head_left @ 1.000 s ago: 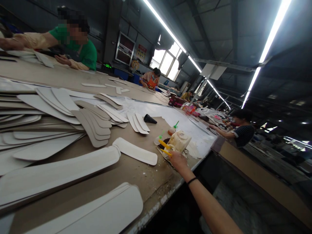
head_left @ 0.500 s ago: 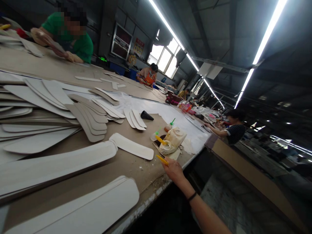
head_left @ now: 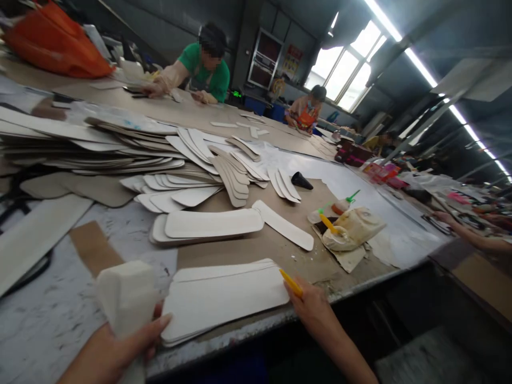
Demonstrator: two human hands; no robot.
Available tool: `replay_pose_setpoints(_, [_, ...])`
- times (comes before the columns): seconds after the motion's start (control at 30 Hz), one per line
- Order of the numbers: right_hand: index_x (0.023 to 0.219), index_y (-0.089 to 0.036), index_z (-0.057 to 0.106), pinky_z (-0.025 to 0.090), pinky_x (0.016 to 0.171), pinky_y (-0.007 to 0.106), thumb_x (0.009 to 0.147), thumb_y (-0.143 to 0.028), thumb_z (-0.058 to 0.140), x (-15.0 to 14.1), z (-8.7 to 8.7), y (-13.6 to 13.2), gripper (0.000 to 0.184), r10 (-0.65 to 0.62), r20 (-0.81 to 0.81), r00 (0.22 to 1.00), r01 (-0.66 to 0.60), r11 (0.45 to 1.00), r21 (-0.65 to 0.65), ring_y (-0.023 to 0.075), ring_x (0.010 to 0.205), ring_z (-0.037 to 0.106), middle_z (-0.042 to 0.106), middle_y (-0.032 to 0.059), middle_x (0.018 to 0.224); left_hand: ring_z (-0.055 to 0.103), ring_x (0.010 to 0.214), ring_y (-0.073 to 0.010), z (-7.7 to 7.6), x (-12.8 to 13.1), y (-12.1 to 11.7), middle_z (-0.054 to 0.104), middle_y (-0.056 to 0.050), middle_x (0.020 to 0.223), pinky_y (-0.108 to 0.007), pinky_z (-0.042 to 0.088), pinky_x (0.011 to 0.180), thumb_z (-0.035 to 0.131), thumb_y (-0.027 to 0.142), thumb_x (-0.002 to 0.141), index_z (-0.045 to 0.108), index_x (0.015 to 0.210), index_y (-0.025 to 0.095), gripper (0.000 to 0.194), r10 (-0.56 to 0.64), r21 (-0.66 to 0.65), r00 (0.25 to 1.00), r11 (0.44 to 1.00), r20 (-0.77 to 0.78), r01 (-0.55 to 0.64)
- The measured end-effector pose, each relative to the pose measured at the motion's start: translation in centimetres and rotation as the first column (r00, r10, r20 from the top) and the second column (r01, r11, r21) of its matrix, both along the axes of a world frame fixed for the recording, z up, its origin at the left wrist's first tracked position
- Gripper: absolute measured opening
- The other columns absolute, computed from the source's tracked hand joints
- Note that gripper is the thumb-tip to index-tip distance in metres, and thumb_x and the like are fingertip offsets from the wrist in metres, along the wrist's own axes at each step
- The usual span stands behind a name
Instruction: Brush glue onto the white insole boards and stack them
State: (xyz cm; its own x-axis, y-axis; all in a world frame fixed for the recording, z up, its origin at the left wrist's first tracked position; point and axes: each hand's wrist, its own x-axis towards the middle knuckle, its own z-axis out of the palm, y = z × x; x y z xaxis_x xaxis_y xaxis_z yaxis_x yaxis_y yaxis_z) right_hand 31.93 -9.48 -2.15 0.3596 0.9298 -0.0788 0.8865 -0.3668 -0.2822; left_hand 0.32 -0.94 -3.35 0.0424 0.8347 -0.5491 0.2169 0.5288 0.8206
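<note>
Low on the left, my left hand [head_left: 104,349] is closed round a white, blurred strip-like piece [head_left: 127,290] that stands up from it. Its thumb tip reaches the left end of a stack of white, round-cornered panels [head_left: 224,298] near the table's front edge. At the stack's right end is my right hand [head_left: 314,309], fingers wrapped round a slim yellow tool [head_left: 292,282] whose working end I cannot make out. Behind the stack lie another pile of white panels [head_left: 214,223] and a single white strip [head_left: 286,226].
A glue-smeared bag [head_left: 356,226] with a yellow handle sits right, beside small green-tipped bottles [head_left: 342,205]. A black cone [head_left: 302,180] lies further back. Fanned panel stacks [head_left: 136,138] cover the left. Across the table, a co-worker in green [head_left: 220,80] handles pieces.
The view has swung left. My left hand has come into view with the white piece. My right hand, with the yellow tool, has moved from near the glue bag to the front stack.
</note>
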Motion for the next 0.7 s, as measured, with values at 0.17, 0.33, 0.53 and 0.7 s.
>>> replay_pose_setpoints(0.17, [0.067, -0.025, 0.053, 0.039, 0.058, 0.032, 0.088, -0.038, 0.038, 0.3, 0.7, 0.9, 0.029, 0.008, -0.008, 1.000, -0.007, 0.998, 0.064, 0.0219, 0.060, 0.059, 0.061, 0.0040, 0.061, 0.051, 0.048, -0.0162, 1.7, 0.4, 0.1, 0.056, 0.005, 0.041, -0.027, 0.041, 0.055, 0.078, 0.045, 0.049, 0.060, 0.070, 0.019, 0.039, 0.068, -0.055, 0.992, 0.997, 0.102, -0.063])
replay_pose_setpoints(0.33, [0.080, -0.023, 0.061, 0.045, 0.068, 0.033, 0.091, -0.058, 0.035, -2.4, 4.7, 1.2, 0.044, -0.087, -0.369, 0.925, 0.222, 0.913, 0.342, 0.0226, 0.076, 0.060, 0.064, 0.0070, 0.078, 0.051, 0.048, -0.0154, 2.6, 0.2, 0.1, 0.058, 0.002, 0.046, -0.028, 0.041, 0.054, 0.068, 0.044, 0.058, 0.059, 0.058, 0.018, 0.027, -0.082, -0.068, 0.993, 0.994, 0.089, 0.088])
replay_pose_setpoints(0.53, [0.070, -0.020, 0.058, 0.044, 0.055, 0.025, 0.085, -0.069, 0.040, -10.4, 5.6, 3.4, 0.054, 0.203, -0.758, 0.620, 0.104, 0.936, 0.336, 0.0156, 0.064, 0.052, 0.053, 0.0023, 0.072, 0.048, 0.047, -0.0147, 2.9, 0.2, 0.2, 0.055, 0.001, 0.045, -0.027, 0.036, 0.052, 0.062, 0.042, 0.060, 0.055, 0.047, 0.019, 0.028, -0.188, -0.098, 0.974, 0.975, 0.130, 0.201])
replay_pose_setpoints(0.7, [0.078, -0.019, 0.055, 0.051, 0.062, 0.025, 0.080, -0.057, 0.060, -13.8, 3.8, 5.1, 0.039, 0.068, -0.943, 0.325, 0.043, 0.995, 0.087, 0.0124, 0.064, 0.055, 0.051, -0.0032, 0.070, 0.047, 0.048, -0.0139, 2.9, -0.2, 0.3, 0.055, 0.001, 0.047, -0.026, 0.034, 0.053, 0.062, 0.045, 0.062, 0.056, 0.049, 0.018, 0.030, -0.205, -0.108, 0.965, 0.969, 0.165, 0.224])
